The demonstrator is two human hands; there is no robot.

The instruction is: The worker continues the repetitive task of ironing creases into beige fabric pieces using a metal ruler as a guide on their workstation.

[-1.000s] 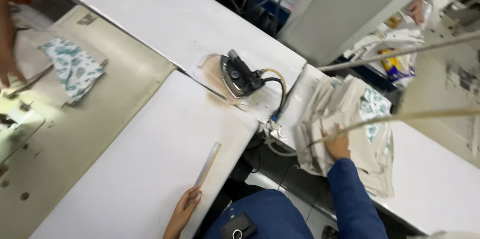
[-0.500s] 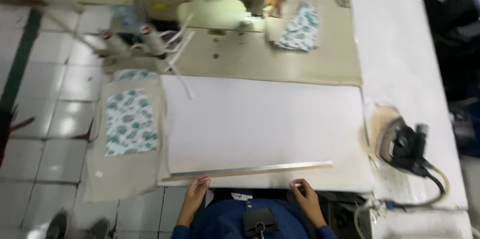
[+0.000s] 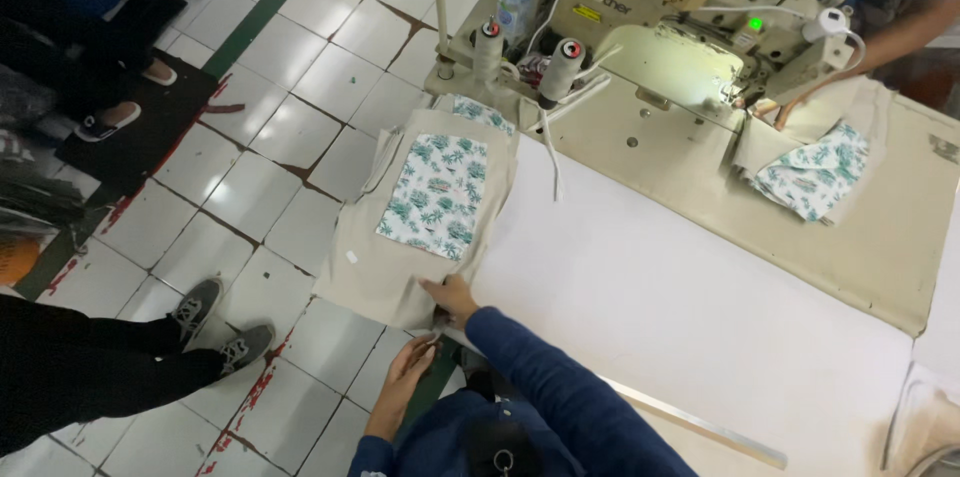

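Two hands are seen at lower centre: the right hand (image 3: 452,297) pinches the beige fabric stack (image 3: 400,247) stretching toward upper centre over the desk (image 3: 680,307) edge, the left hand (image 3: 408,365) loosely open below.

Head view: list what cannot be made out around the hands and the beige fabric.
All in the head view:
- Right hand: fingertips tucked at the beige fabric edge; grip unclear.
- Left hand: fingers blurred, beside the table edge; hold unclear.
- Metal ruler: near end hidden by the blue sleeve.
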